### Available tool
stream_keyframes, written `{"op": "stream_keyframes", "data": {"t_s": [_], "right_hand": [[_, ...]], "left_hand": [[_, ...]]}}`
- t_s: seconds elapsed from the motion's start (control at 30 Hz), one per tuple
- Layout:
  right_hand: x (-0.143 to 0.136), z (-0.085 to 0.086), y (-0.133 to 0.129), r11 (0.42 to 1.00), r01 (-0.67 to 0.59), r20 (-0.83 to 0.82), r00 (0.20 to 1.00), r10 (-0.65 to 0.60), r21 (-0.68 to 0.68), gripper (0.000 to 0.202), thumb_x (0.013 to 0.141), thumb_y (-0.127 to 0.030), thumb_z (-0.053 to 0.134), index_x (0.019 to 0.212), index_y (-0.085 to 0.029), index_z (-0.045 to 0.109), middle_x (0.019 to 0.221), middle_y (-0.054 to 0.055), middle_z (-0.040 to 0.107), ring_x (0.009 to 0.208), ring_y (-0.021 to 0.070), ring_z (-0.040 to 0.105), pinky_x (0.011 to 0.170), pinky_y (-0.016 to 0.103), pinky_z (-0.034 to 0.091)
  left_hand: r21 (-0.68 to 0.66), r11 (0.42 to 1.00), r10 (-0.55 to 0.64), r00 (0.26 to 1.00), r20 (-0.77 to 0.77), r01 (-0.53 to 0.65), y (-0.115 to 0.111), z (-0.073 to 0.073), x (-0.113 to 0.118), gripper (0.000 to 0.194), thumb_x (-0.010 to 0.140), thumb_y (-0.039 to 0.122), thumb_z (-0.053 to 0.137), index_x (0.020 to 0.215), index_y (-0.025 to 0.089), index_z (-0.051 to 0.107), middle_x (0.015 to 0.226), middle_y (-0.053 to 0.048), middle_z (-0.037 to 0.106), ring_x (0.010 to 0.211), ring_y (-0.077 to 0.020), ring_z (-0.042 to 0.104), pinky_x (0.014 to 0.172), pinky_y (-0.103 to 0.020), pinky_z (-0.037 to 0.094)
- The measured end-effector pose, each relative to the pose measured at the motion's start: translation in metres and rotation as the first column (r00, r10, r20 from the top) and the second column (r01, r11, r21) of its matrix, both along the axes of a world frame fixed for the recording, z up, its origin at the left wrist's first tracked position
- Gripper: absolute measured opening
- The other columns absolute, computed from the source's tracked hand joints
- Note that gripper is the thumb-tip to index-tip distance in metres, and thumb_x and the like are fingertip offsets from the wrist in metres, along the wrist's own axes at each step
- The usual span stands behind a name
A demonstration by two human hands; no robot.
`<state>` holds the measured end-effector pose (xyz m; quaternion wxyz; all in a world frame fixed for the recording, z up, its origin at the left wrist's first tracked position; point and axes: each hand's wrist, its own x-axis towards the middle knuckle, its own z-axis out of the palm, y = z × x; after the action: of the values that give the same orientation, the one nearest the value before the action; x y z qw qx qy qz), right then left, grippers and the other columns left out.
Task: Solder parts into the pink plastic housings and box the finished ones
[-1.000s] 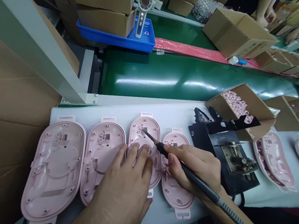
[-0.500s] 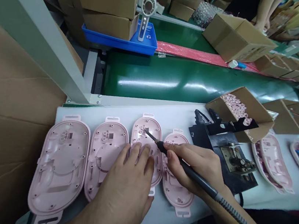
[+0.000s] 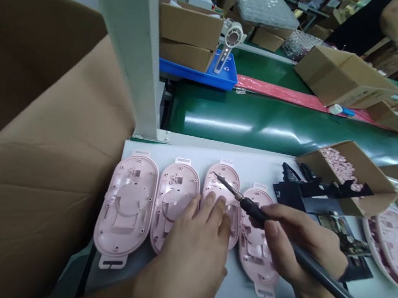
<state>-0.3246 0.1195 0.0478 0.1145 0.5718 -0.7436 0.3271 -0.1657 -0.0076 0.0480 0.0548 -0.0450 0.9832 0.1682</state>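
Several pink plastic housings stand side by side on the pale work surface, their hollow inner sides facing up. My left hand (image 3: 195, 252) lies palm down with its fingers apart, the fingertips resting on the third pink housing (image 3: 222, 177). In my right hand (image 3: 303, 247) is a soldering iron (image 3: 250, 206), held like a pen, its thin tip over the upper left part of that same housing. The second pink housing (image 3: 179, 185) is partly covered by my left hand. At the outer left is another pink housing (image 3: 126, 230); a tilted pink housing (image 3: 258, 256) lies under my right hand.
A cardboard box of small pink parts (image 3: 340, 166) sits at the right behind a black metal fixture (image 3: 346, 234). More pink shells (image 3: 394, 235) lie beyond. A pale metal post (image 3: 138, 51) and large cardboard (image 3: 54, 148) bound the left. A green conveyor (image 3: 262, 118) runs behind.
The iron's tip has shifted from near the small square opening toward the housing's upper left edge. My view has turned left, so everything sits further right. The left hand remains on the housing.
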Motion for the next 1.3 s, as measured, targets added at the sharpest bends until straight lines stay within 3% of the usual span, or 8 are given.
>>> {"op": "stream_keyframes", "data": {"t_s": [0.13,0.3,0.57,0.8,1.03,1.3], "right_hand": [[0.015,-0.002,-0.023,0.992,-0.126,0.087,0.988,0.125,0.010,0.005,0.094,-0.020,0.061,0.095,-0.020,0.066,0.074,-0.001,0.070,0.057,0.0096,0.065,0.054,0.019,0.051],[0.028,-0.013,-0.041,0.983,-0.183,0.163,0.970,0.179,0.006,0.007,0.093,-0.016,0.063,0.096,-0.021,0.066,0.078,0.000,0.072,0.062,0.0112,0.067,0.055,0.022,0.052],[0.035,-0.014,-0.043,0.984,-0.174,0.131,0.977,0.166,0.047,0.006,0.094,-0.016,0.062,0.094,-0.020,0.065,0.071,-0.002,0.068,0.053,0.0092,0.060,0.057,0.023,0.053],[0.035,-0.015,-0.046,0.980,-0.191,0.140,0.974,0.180,0.062,0.005,0.093,-0.015,0.063,0.095,-0.020,0.066,0.073,-0.003,0.069,0.054,0.0079,0.060,0.053,0.022,0.048],[0.036,-0.011,-0.046,0.972,-0.211,0.148,0.970,0.195,0.101,0.008,0.094,-0.014,0.062,0.096,-0.020,0.066,0.071,-0.002,0.068,0.056,0.0092,0.062,0.052,0.022,0.047],[0.038,0.001,-0.052,0.953,-0.261,0.137,0.961,0.241,0.156,0.009,0.094,-0.013,0.062,0.095,-0.020,0.066,0.068,-0.003,0.065,0.055,0.0071,0.059,0.053,0.021,0.045]], "left_hand": [[-0.004,0.997,0.072,0.992,-0.107,-0.072,-0.014,0.008,0.039,0.071,0.086,0.056,0.066,0.139,0.011,0.060,0.150,-0.015,0.050,0.140,-0.0323,0.045,0.118,-0.051,0.041],[-0.023,0.977,0.208,0.974,-0.089,-0.211,-0.030,-0.006,0.072,0.073,0.084,0.058,0.067,0.143,0.016,0.058,0.153,-0.013,0.045,0.144,-0.0367,0.040,0.117,-0.062,0.038],[0.111,0.965,0.226,0.968,0.108,-0.238,-0.031,-0.010,0.066,0.067,0.086,0.056,0.061,0.140,0.016,0.061,0.156,-0.015,0.042,0.150,-0.0388,0.027,0.122,-0.062,0.026],[0.110,0.964,0.235,0.969,0.073,-0.242,-0.031,-0.012,0.069,0.066,0.086,0.055,0.062,0.139,0.016,0.062,0.155,-0.014,0.043,0.150,-0.0379,0.028,0.122,-0.060,0.027],[0.131,0.961,0.226,0.965,0.133,-0.243,-0.032,-0.008,0.067,0.067,0.085,0.054,0.063,0.139,0.016,0.062,0.155,-0.015,0.043,0.150,-0.0382,0.028,0.123,-0.059,0.026],[0.100,0.962,0.253,0.967,0.025,-0.254,-0.030,-0.013,0.071,0.064,0.084,0.056,0.063,0.134,0.016,0.065,0.153,-0.014,0.045,0.149,-0.0361,0.030,0.123,-0.057,0.029]]}}
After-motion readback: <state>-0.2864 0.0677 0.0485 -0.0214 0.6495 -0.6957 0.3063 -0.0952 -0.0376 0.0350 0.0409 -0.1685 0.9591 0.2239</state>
